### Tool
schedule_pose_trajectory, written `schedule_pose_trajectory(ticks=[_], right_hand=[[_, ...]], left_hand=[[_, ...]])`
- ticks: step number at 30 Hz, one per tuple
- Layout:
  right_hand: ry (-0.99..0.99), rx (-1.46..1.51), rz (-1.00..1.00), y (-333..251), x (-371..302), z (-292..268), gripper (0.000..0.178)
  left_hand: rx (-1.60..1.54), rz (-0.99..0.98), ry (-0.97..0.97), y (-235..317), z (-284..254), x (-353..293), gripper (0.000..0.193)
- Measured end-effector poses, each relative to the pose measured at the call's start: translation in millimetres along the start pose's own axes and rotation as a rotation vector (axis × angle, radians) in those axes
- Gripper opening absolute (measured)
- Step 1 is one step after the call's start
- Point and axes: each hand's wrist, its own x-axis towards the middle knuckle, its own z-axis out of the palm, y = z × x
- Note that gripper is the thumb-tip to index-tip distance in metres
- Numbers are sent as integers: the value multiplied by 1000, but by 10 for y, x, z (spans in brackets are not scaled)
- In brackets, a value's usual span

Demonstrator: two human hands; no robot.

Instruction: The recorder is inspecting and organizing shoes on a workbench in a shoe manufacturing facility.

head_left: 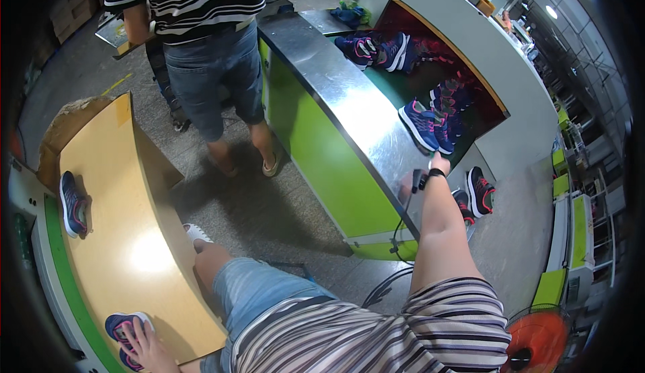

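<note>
At the lower left, my left hand (142, 347) lies with fingers bent over a navy and pink sneaker (119, 324) on the light wooden table. Part of a second sneaker (129, 361) shows beneath that hand. My right arm reaches out over the metal counter, a dark band round its wrist. There my right hand (440, 163) meets the near end of a navy sneaker pair with pink laces (422, 126); its fingers are mostly hidden. Another navy sneaker (72, 204) lies farther along the wooden table.
The wooden table (114, 171) curves along my left. On the right, a green-sided metal counter (349, 124) runs up to a machine opening (463, 57) with several sneakers. Black and red sneakers (478, 193) sit beyond my forearm. A person (208, 57) stands ahead; an orange fan (537, 339) is lower right.
</note>
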Motion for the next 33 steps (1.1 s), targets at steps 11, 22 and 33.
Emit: schedule_pose_trajectory(ticks=[11, 22, 33], right_hand=[[6, 87, 365, -637, 162, 38, 87], [-212, 566, -1344, -2028, -2091, 18, 47], [-2070, 437, -1437, -2223, -5405, -630, 39]], left_hand=[[-469, -270, -84, 174, -140, 43, 32], [-781, -96, 8, 677, -355, 451, 42], [-2293, -99, -462, 1081, -641, 1665, 51]])
